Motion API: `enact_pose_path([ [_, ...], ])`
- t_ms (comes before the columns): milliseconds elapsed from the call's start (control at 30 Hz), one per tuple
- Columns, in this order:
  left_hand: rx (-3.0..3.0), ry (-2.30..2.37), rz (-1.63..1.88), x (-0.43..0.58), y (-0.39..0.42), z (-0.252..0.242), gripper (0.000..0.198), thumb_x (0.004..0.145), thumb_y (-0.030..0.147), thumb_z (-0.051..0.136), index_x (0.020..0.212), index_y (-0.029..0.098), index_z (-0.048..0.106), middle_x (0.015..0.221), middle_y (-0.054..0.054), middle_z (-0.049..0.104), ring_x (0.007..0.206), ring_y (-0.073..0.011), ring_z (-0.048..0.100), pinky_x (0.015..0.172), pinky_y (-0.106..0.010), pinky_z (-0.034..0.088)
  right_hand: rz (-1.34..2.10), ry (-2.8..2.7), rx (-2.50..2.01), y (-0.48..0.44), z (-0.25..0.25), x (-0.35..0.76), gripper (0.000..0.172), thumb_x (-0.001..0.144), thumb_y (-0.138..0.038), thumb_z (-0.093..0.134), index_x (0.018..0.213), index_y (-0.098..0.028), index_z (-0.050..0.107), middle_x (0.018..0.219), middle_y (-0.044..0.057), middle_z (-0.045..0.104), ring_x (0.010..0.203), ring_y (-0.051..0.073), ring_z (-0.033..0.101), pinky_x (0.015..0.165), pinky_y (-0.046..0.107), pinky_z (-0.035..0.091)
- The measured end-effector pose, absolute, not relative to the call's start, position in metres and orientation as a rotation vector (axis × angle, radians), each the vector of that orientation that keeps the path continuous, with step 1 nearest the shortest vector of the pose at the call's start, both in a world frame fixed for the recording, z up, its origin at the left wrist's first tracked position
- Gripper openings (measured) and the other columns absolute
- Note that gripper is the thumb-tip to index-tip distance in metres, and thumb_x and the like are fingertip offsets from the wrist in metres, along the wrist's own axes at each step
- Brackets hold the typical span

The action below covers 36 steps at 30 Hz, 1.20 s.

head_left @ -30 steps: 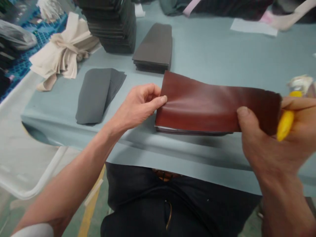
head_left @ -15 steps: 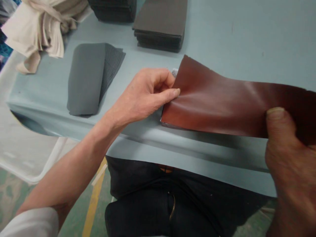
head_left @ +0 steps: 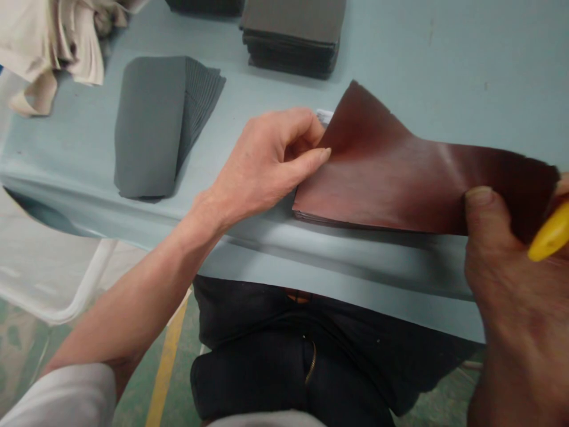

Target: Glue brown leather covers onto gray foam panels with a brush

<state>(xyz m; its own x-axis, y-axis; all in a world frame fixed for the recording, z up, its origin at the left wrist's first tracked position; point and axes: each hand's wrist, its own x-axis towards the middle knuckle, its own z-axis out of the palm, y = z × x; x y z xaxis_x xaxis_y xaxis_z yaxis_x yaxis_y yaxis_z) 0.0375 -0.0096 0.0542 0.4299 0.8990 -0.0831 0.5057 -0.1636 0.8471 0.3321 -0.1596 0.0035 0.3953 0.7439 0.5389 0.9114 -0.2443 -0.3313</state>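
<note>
A stack of glossy brown leather pieces (head_left: pixel 377 184) is held between my two hands above the table's front edge. My left hand (head_left: pixel 275 157) pinches its left end, thumb on top and the fingers partly hidden beneath. At the right end my right hand (head_left: pixel 511 267) grips the stack, its thumb pressed on the upper face. A yellow tool handle (head_left: pixel 551 234) also shows in my right hand; what it belongs to is out of view. The stack bends, with its far left corner raised. Behind my left fingers lies a small whitish item (head_left: pixel 325 117), mostly covered.
Fanned dark grey pieces (head_left: pixel 149 127) lie on the blue-green table cover (head_left: pixel 444 71) to the left. A thick dark stack (head_left: pixel 293 41) stands behind, another (head_left: pixel 204 6) beside it. Cream fabric strips (head_left: pixel 66 44) hang at far left. A white tray (head_left: pixel 86 284) is below the table edge.
The leather stack has shifted and bent more, its far left corner lifting higher. Its right end and the yellow handle have come into view. My head view has moved slightly.
</note>
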Motion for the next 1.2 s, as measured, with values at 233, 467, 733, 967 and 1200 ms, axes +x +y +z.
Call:
enact_pose_path([
  [233,2.161,1.032,0.668,0.034,-0.006,0.043,0.015,0.096,0.025,0.071,0.082,0.023,0.064,0.073,0.004,0.061,0.072,-0.0172,0.063,0.069,-0.032,0.044,-0.435,-1.445,-1.925,-0.156,-0.003,0.338,0.059,0.081,-0.077,0.073,0.100,-0.023,0.067,0.097,0.010,0.068,0.092,0.032,0.073,0.089,0.057,0.061],
  [467,2.260,1.002,0.722,0.035,-0.008,0.039,0.014,0.092,0.020,0.066,0.081,0.025,0.058,0.069,0.003,0.058,0.061,-0.0161,0.052,0.067,-0.036,0.038,-0.392,-1.464,-1.838,-0.155,-0.002,0.339,0.051,0.083,-0.070,0.077,0.098,-0.021,0.067,0.092,0.008,0.063,0.086,0.027,0.067,0.087,0.054,0.057],
  [733,2.329,1.024,0.734,0.034,-0.008,0.039,0.016,0.093,0.020,0.067,0.080,0.025,0.059,0.070,0.004,0.060,0.061,-0.0146,0.048,0.067,-0.034,0.040,-0.531,-1.562,-1.735,-0.148,0.011,0.322,0.032,0.086,-0.048,0.079,0.099,-0.022,0.064,0.086,0.001,0.062,0.070,0.014,0.057,0.066,0.033,0.047],
  [967,2.304,1.110,0.742,0.035,-0.007,0.035,0.019,0.097,0.034,0.068,0.081,0.024,0.063,0.069,0.004,0.060,0.063,-0.0146,0.053,0.070,-0.033,0.044,-0.501,-1.634,-1.745,-0.146,0.020,0.315,0.024,0.091,-0.037,0.077,0.099,-0.023,0.060,0.085,-0.003,0.065,0.071,0.011,0.062,0.067,0.029,0.046],
  [1200,2.312,1.108,0.773,0.034,-0.009,0.032,0.020,0.098,0.036,0.069,0.083,0.025,0.063,0.071,0.004,0.059,0.065,-0.0145,0.055,0.070,-0.033,0.041,-0.536,-1.595,-1.802,-0.146,0.014,0.314,0.021,0.092,-0.038,0.074,0.099,-0.022,0.063,0.086,-0.002,0.066,0.070,0.012,0.063,0.065,0.028,0.046],
])
